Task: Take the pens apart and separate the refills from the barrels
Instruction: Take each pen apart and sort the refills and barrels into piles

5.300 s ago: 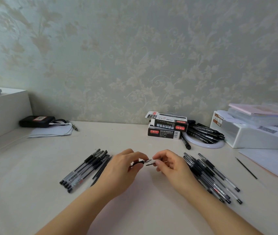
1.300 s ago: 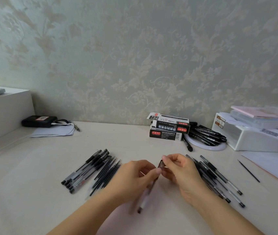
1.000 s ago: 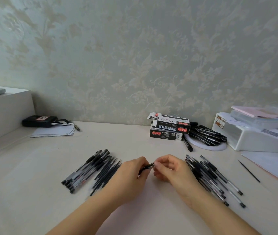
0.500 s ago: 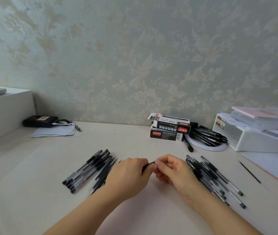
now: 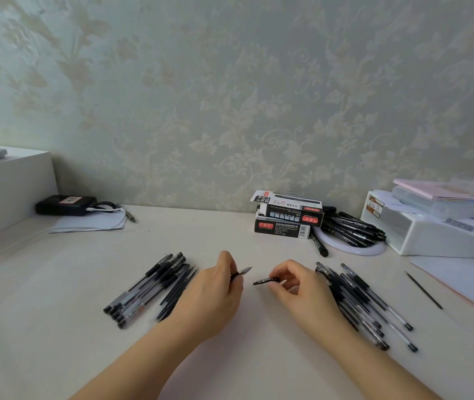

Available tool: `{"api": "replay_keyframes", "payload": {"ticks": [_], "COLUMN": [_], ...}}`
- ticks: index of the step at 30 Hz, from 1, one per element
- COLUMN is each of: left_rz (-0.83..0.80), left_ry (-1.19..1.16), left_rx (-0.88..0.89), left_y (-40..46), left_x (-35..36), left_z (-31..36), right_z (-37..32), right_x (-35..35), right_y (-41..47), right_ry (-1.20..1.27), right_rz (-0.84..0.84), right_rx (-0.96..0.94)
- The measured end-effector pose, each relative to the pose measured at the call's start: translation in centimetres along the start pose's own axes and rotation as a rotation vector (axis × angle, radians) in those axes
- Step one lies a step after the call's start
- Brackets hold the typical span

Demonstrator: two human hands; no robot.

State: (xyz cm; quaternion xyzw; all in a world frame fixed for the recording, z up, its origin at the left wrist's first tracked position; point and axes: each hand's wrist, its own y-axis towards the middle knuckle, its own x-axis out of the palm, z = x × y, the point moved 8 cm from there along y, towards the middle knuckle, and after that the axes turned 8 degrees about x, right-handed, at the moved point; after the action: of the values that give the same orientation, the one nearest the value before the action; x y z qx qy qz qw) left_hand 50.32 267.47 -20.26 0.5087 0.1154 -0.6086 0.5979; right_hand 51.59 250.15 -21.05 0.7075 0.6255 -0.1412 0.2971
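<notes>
Your left hand grips a pen with the fingers curled round its body, so that only the metal writing tip pokes out to the right; how much of the barrel lies inside the fist you cannot tell. Your right hand pinches a short black piece between thumb and fingertips, probably the cap or grip section just pulled free, and the two parts sit a little apart above the desk

Expect these pens to be light, stiff plastic and a bit slick. The refill should be thin and bendy, so take it close to the tip and draw it straight along the barrel's line, not sideways. Hold the barrel by its rubbery grip zone, where your fingers are less likely to slip

To the left lies a sorted pile: clear barrels on the outer side and, judging by their thinness, dark refills just beside them nearer your wrist. To the right lies a heap of whole pens. One lone thin refill lies further right

At the far side, two pen boxes are stacked, the top one with its flap open; their contents are hidden. Just right of them a round white dish carries a bundle of dark pens
</notes>
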Motion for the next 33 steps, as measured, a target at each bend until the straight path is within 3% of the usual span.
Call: {"api": "replay_keyframes", "payload": {"ticks": [9,20,33], "left_rz": [-0.054,-0.041,-0.080], "left_ry": [0.053,-0.018,-0.044], "left_rx": [0.072,0.180,0.101], "left_y": [0.1,0.1,0.3], "left_x": [0.0,-0.2,0.2], "left_z": [0.9,2.7,2.1], "right_z": [-1.0,-1.1,-1.1], "right_x": [0.5,0.9,0.6], "right_y": [-0.5,-0.4,-0.3], "right_ry": [-0.186,0.150,0.369], "right_rz": [-0.045,-0.139,-0.226], "right_rx": [-0.092,-0.007,0.049]}}
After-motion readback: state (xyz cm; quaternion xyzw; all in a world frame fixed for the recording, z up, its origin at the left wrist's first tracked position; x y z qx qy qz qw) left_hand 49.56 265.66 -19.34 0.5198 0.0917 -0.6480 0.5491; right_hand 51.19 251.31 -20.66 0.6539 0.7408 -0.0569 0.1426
